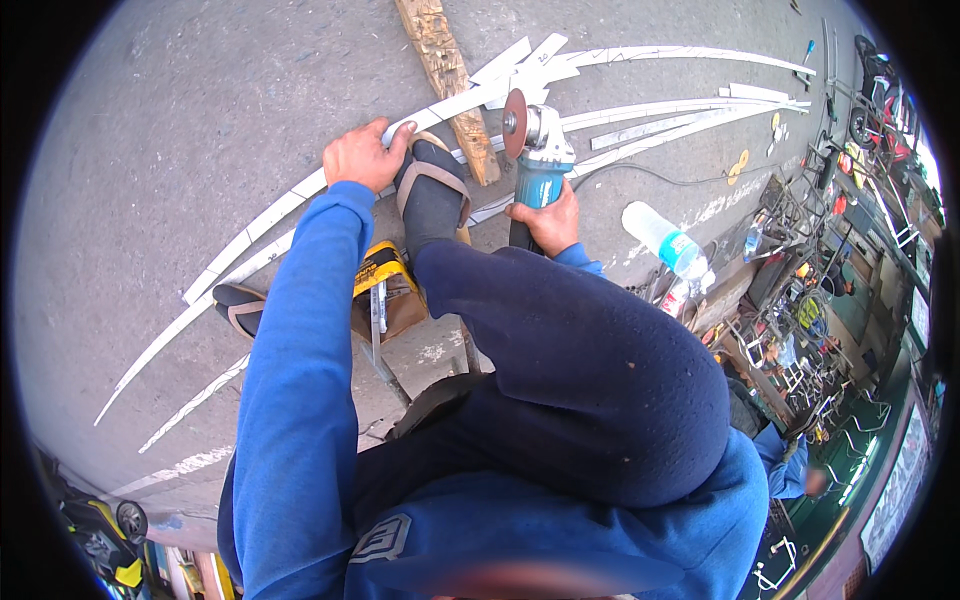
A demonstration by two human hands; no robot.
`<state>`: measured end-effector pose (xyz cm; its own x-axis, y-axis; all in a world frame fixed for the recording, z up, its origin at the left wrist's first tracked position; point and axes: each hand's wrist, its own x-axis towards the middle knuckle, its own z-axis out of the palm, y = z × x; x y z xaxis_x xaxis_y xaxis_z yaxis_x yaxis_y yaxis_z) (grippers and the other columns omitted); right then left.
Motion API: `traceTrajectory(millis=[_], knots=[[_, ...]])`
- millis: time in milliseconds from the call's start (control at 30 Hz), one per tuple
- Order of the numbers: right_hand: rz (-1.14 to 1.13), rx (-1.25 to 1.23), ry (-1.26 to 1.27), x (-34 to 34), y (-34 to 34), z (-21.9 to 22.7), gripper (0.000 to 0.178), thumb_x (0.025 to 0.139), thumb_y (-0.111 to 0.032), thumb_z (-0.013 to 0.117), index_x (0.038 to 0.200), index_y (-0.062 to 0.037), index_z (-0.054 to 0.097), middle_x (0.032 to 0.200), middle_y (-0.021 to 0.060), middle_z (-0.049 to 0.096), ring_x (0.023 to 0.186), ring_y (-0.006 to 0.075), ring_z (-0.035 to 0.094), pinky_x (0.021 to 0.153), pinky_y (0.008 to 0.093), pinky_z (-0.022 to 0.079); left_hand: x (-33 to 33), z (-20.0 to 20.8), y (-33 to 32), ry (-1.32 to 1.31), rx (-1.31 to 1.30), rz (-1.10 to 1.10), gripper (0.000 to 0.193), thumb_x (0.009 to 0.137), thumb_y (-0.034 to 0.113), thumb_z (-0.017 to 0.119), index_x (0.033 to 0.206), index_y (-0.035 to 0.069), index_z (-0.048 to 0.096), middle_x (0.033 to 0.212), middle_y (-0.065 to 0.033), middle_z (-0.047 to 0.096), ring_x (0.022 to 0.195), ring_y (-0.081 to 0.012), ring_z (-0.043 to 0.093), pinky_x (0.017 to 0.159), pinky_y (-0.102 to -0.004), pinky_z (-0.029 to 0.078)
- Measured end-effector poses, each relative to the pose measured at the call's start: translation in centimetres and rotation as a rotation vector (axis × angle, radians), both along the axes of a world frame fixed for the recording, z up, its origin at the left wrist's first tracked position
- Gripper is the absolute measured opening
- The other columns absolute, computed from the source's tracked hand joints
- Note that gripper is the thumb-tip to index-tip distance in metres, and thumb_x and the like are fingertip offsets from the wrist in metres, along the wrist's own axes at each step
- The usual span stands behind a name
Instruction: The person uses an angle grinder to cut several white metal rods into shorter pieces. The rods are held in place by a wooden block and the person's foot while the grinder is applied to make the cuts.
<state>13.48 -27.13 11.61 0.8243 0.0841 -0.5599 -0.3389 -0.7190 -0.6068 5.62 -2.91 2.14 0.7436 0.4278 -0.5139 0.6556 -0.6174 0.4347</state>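
Teal grinder [540, 180] in right hand [553, 222], disc edge [516, 110] near strips [455, 105], broad ground [200, 120]

This head-worn view, very wide and of fisheye kind, looks from above and steeply downward, past the dark trouser leg [610, 380], to the left hand [362, 158], the right hand [553, 222] and the grey ground [230, 110]. The blue left sleeve [298, 400] is quite near and therefore appears large, whereas the motorcycle [880, 92] at the upper right stands far away and small.
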Motion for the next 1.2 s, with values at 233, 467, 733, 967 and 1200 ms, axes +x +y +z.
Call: traceTrajectory(millis=[233, 467, 733, 967, 1200], knots=[[-0.005, -0.037, -0.005, 0.0, -0.3, 0.0, 0.068, 0.054, -0.024, 0.088, 0.109, 0.0030, 0.059, 0.097, 0.0159, 0.069, 0.087, 0.0256, 0.067, 0.080, 0.0388, 0.054, 0.0, 0.1, 0.0, 0.014, -0.010, -0.006, 0.055, 0.094, 0.062, 0.050, 0.089, 0.011, 0.071, 0.084, -0.0149, 0.072, 0.085, -0.0345, 0.071, 0.074, -0.0464, 0.054], [0.155, -0.140, -0.202, 0.7, -2.7, -4.4, 0.064, 0.055, -0.023, 0.087, 0.107, 0.0031, 0.059, 0.093, 0.0163, 0.070, 0.082, 0.0257, 0.068, 0.076, 0.0382, 0.055, -0.2, -0.2, -0.1, -0.025, 0.007, 0.010, 0.055, 0.093, 0.064, 0.051, 0.088, 0.012, 0.071, 0.082, -0.0136, 0.072, 0.083, -0.0339, 0.071, 0.072, -0.0462, 0.054], [0.187, -0.199, -0.307, 0.5, -4.4, -6.7, 0.064, 0.056, -0.022, 0.087, 0.106, 0.0044, 0.058, 0.093, 0.0172, 0.069, 0.080, 0.0265, 0.068, 0.074, 0.0386, 0.056, -0.4, -0.8, -0.3, -0.079, 0.050, 0.049, 0.056, 0.090, 0.065, 0.055, 0.082, 0.012, 0.070, 0.079, -0.0125, 0.072, 0.078, -0.0335, 0.070, 0.067, -0.0461, 0.054], [0.167, -0.049, -0.184, 1.4, -3.7, -5.0, 0.067, 0.055, -0.021, 0.088, 0.109, 0.0046, 0.057, 0.095, 0.0174, 0.069, 0.082, 0.0267, 0.068, 0.075, 0.0384, 0.056, -0.6, -1.1, -0.5, -0.072, 0.054, 0.053, 0.055, 0.090, 0.065, 0.057, 0.080, 0.012, 0.069, 0.076, -0.0121, 0.071, 0.076, -0.0333, 0.070, 0.066, -0.0457, 0.054], [0.156, -0.073, -0.145, 2.3, -0.7, -2.7, 0.069, 0.054, -0.021, 0.088, 0.109, 0.0055, 0.057, 0.096, 0.0176, 0.069, 0.085, 0.0262, 0.068, 0.078, 0.0394, 0.056, -0.6, -1.2, -0.5, -0.139, 0.076, 0.073, 0.055, 0.089, 0.065, 0.057, 0.080, 0.012, 0.070, 0.074, -0.0112, 0.070, 0.071, -0.0330, 0.070, 0.063, -0.0452, 0.054]])
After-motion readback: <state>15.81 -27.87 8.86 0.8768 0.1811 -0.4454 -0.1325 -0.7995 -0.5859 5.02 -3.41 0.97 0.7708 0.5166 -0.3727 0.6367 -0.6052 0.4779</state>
